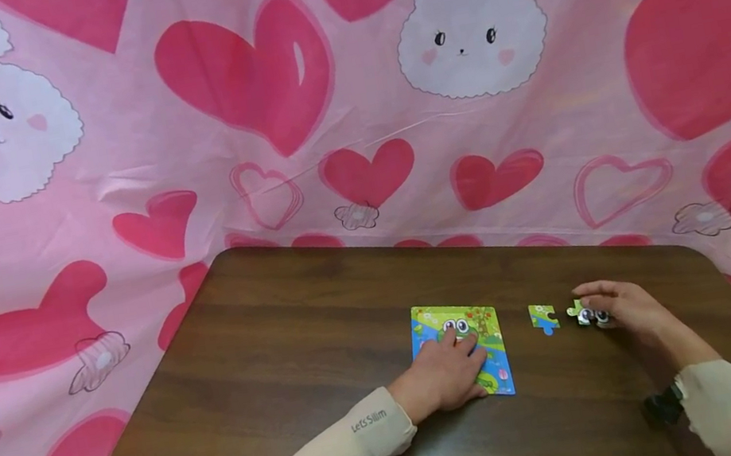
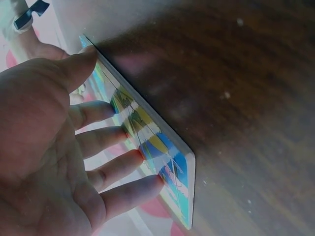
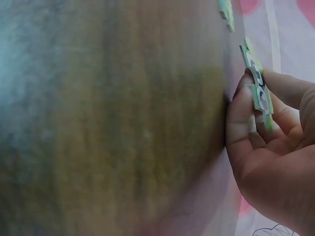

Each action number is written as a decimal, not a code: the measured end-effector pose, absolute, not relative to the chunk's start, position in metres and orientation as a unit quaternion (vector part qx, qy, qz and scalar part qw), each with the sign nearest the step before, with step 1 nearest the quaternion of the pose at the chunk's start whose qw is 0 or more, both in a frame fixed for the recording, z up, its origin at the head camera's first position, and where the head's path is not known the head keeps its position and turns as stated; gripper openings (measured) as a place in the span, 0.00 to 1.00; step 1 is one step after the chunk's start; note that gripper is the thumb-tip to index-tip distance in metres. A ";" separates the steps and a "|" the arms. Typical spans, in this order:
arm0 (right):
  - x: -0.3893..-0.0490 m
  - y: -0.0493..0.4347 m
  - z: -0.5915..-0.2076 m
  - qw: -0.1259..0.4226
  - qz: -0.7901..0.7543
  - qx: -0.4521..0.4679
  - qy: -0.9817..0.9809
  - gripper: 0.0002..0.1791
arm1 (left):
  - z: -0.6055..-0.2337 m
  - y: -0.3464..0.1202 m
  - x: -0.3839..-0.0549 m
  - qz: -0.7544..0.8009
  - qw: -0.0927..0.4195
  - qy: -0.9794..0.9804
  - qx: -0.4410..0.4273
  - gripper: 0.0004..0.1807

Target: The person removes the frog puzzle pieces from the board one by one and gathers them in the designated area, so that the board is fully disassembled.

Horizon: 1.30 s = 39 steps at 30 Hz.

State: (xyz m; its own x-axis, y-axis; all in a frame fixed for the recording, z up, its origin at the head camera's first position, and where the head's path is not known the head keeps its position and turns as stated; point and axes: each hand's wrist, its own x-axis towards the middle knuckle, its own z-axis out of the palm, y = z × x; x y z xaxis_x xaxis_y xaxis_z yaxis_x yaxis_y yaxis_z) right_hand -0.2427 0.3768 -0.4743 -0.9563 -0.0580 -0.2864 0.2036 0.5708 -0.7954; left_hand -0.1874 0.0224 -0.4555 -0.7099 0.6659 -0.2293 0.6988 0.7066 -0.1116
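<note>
Left hand point(image 1: 444, 372), loosely spread, touches the puzzle point(image 1: 501, 367) on the table point(image 1: 325, 331); right hand point(image 1: 630, 313) pinches two seemingly joined pieces point(image 1: 587, 316), with a loose piece point(image 1: 543, 316) just beside them. Best to grip across their seam so they don't part, and press the puzzle lightly so it can't slide

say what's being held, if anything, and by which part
The right hand pinches the eyed puzzle section, seemingly by its edges; the left hand only touches the board.
</note>
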 end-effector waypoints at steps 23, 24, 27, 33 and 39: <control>-0.233 0.354 -0.467 0.030 -0.244 -0.028 0.969 0.18 | -0.456 0.024 -0.189 -0.104 0.083 0.919 0.371 0.33; -0.232 0.353 -0.467 0.021 -0.232 -0.034 0.972 0.17 | -0.457 0.024 -0.188 -0.104 0.083 0.919 0.371 0.33; -0.232 0.351 -0.466 0.001 -0.211 -0.049 0.976 0.15 | -0.457 0.023 -0.189 -0.103 0.084 0.919 0.372 0.33; -0.230 0.352 -0.463 -0.016 -0.206 -0.050 0.977 0.13 | -0.455 0.022 -0.191 -0.099 0.083 0.919 0.372 0.33; -0.227 0.358 -0.461 -0.016 -0.206 -0.043 0.977 0.12 | -0.455 0.022 -0.190 -0.098 0.083 0.919 0.373 0.33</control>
